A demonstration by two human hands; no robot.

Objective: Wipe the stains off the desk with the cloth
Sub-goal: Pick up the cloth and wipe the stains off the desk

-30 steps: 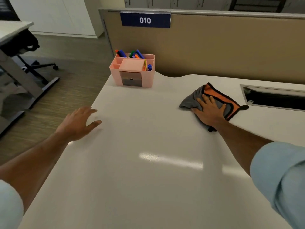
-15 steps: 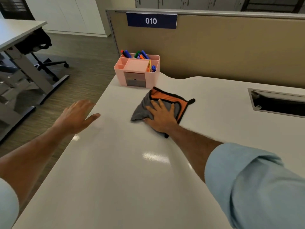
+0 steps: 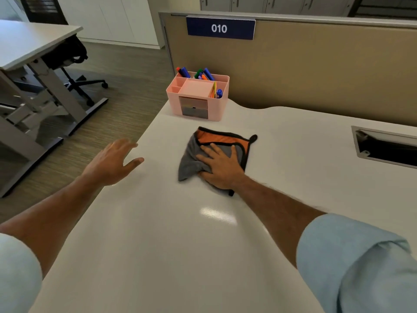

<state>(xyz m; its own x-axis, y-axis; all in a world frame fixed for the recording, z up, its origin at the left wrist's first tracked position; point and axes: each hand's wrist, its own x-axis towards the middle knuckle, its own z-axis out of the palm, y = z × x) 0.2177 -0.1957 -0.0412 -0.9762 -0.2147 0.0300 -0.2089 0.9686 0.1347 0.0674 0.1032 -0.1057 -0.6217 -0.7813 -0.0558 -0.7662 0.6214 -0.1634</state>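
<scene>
The right hand [image 3: 222,167] lies flat, fingers spread, pressing the grey-and-orange microfibre cloth [image 3: 191,159] onto the glossy white desk [image 3: 158,245] (just in front of the pink plastic pen organiser [image 3: 198,98]). The left hand [image 3: 112,160] is open and empty at the desk's left edge; lots of bare desk nearer the person.

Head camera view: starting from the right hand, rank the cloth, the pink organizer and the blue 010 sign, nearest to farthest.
From the right hand:
1. Cloth, directly under the palm.
2. Pink organizer, beyond it, at the desk's far left corner.
3. Blue 010 sign, high on the partition behind.

Dim light, glare on desk [image 3: 216,214]
</scene>
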